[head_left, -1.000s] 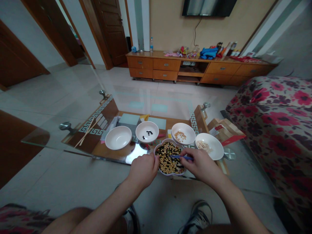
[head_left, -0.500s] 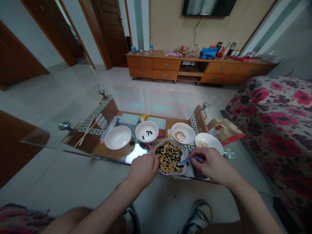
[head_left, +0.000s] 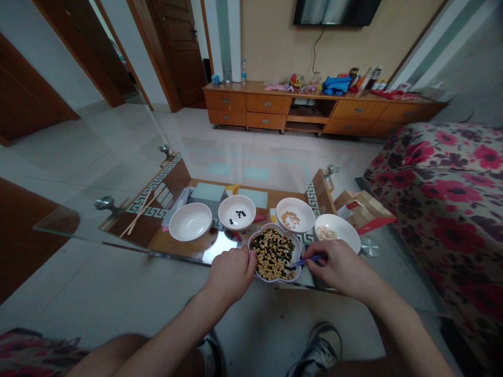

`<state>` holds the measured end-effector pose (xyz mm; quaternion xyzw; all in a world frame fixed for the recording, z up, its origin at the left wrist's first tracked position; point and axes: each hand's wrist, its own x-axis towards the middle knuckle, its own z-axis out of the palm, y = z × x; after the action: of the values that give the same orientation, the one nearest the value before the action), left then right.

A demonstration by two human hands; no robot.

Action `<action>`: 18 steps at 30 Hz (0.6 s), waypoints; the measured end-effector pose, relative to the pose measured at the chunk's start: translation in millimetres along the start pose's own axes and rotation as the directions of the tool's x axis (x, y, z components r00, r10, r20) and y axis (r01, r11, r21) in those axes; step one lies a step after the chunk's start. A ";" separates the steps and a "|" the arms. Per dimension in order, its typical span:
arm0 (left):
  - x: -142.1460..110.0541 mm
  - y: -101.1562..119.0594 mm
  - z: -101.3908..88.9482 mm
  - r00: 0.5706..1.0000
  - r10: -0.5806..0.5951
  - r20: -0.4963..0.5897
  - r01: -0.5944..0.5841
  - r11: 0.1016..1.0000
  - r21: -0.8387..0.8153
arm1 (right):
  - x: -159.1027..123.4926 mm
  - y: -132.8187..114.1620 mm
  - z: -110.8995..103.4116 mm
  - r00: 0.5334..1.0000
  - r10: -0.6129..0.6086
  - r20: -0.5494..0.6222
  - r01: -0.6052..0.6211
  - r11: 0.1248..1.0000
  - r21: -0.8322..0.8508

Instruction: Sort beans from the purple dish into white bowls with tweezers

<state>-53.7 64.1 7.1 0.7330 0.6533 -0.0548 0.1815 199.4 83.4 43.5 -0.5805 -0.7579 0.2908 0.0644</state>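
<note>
Through the camera I'm catching smooth shine off the clear, flat glass tabletop, a plastic look to the lobed, lilac-rimmed bowl and slim blue stick; polished round silver metal fitting, matt brown boxy paper bag!

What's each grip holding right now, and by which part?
The left grip holds the scalloped bowl by its left rim. The right grip holds the slim blue tool toward the end away from the bowl.

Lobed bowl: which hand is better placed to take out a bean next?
Probably the right hand: it holds the blue tool, tip at the beans; the left hand grips the bowl.
</note>
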 end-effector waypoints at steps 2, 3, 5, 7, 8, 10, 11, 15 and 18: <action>0.0 0.1 -0.1 1.000 0.001 -0.003 -0.001 1.000 0.000 | -0.3 -0.8 -0.6 1.000 -0.009 -0.005 0.009 1.000 0.003; 0.0 0.2 -0.1 1.000 0.002 -0.005 -0.002 1.000 0.000 | -0.4 -0.9 -0.7 1.000 -0.016 -0.008 0.016 1.000 0.004; -0.3 0.4 0.0 1.000 0.004 -0.011 -0.004 1.000 -0.002 | -0.5 -0.5 -0.5 1.000 -0.026 -0.011 0.026 1.000 0.004; -0.5 0.5 0.2 1.000 0.003 -0.015 -0.003 1.000 -0.002 | -0.6 0.7 -0.1 1.000 -0.026 -0.011 0.026 1.000 0.002; -0.5 0.6 0.3 1.000 0.001 -0.019 -0.002 1.000 -0.002 | -0.5 1.4 0.1 1.000 -0.023 -0.010 0.023 1.000 0.001; -0.3 0.5 0.8 1.000 0.003 -0.023 -0.003 1.000 -0.003 | -0.2 2.9 0.8 1.000 -0.021 -0.005 0.021 1.000 0.001; -0.2 0.4 1.0 1.000 0.004 -0.021 -0.004 1.000 -0.003 | 0.0 3.6 1.1 1.000 -0.022 -0.004 0.022 1.000 0.002; -0.1 0.2 1.2 1.000 0.003 -0.005 -0.003 1.000 -0.002 | 1.4 5.2 2.4 0.999 -0.036 0.000 0.036 0.999 0.002; -0.4 0.5 0.6 1.000 0.001 0.000 -0.001 1.000 -0.004 | 2.1 5.0 2.8 0.998 -0.054 0.010 0.054 0.999 0.003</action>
<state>-53.2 63.5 6.8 0.7329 0.6531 -0.0534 0.1828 201.7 85.1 38.1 -0.5581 -0.7733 0.2929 0.0691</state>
